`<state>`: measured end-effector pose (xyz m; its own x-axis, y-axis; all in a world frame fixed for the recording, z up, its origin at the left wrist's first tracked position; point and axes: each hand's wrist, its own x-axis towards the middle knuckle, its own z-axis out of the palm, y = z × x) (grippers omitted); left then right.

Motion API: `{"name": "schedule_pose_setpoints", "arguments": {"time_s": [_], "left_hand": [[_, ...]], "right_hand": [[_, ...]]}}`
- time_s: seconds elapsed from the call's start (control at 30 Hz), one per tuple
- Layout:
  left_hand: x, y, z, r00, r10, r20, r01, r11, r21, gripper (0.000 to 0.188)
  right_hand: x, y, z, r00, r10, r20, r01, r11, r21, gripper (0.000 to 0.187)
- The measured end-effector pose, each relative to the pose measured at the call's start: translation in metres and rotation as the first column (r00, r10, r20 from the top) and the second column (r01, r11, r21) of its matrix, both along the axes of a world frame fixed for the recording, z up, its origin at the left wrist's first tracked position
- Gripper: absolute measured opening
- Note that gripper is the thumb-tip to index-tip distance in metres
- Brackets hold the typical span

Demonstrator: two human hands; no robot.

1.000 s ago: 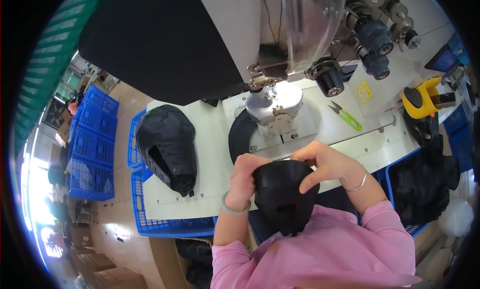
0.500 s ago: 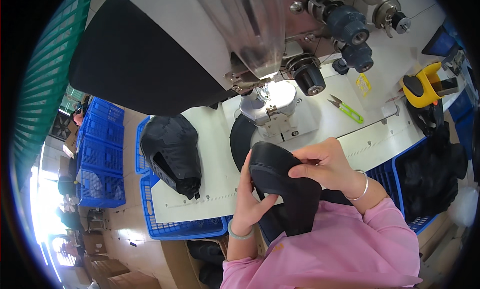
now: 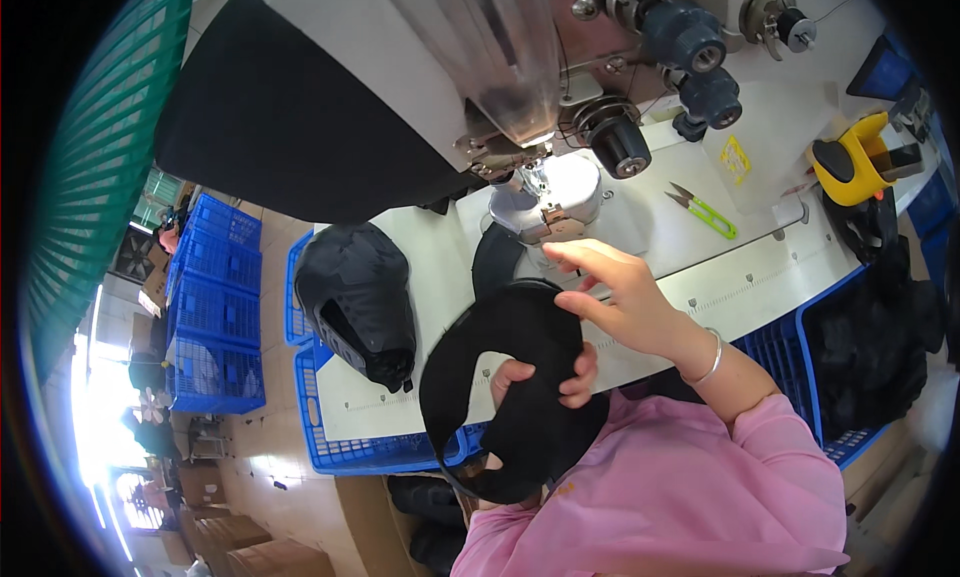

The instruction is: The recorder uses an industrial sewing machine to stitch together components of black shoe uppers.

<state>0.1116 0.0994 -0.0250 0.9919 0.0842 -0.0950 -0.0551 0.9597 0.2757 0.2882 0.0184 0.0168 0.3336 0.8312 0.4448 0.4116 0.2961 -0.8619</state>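
A curved black fabric piece (image 3: pixel 535 427) with a large opening is held up in front of my body, over the table's near edge. My left hand (image 3: pixel 579 379) grips it from behind; fingertips wrap over its right side and the thumb shows through the opening. Most of that palm is hidden. At the piece's upper right rim, my right hand (image 3: pixel 625 292) is open, its thumb and fingers apart with nothing between them. Just beyond stands the sewing machine (image 3: pixel 545 202), its lit needle area above a black strip (image 3: pixel 495 260) on the table.
A black padded piece (image 3: pixel 355 302) lies on the white table (image 3: pixel 380 417) to the left. Green-handled thread snips (image 3: pixel 710 215) and a yellow holder (image 3: pixel 850 167) are at right. Blue crates (image 3: pixel 215 307) stand at far left; another crate (image 3: pixel 800 347) holds black pieces at right.
The black fabric piece has been turned and opened out, showing its inner side and opening. My right hand has let go of it and moved up, its fingers spreading.
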Motion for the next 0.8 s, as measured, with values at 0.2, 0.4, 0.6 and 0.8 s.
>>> {"name": "schedule_pose_setpoints", "arguments": {"time_s": [0.2, 0.4, 0.6, 0.8], "left_hand": [[0.006, -0.025, 0.004, 1.0, -0.019, 0.003, 0.019, 0.997, -0.077, 0.075], [0.002, -0.025, 0.023, 0.99, -0.104, -0.093, 0.107, 0.994, 0.035, 0.087], [-0.001, -0.03, 0.023, 0.996, -0.093, -0.003, 0.093, 0.996, -0.002, 0.092], [-0.003, -0.033, 0.017, 0.999, -0.054, -0.009, 0.054, 0.998, 0.016, 0.094]], "right_hand": [[-0.002, 0.006, 0.002, 0.992, -0.032, 0.119, 0.032, 0.999, -0.005, 0.043], [0.006, 0.009, 0.0, 0.997, 0.024, -0.073, -0.03, 0.996, -0.089, 0.023], [0.019, 0.01, -0.011, 0.938, 0.145, -0.316, -0.218, 0.953, -0.21, 0.025], [0.021, 0.011, -0.016, 0.885, 0.203, -0.419, -0.311, 0.927, -0.208, 0.025]]}}
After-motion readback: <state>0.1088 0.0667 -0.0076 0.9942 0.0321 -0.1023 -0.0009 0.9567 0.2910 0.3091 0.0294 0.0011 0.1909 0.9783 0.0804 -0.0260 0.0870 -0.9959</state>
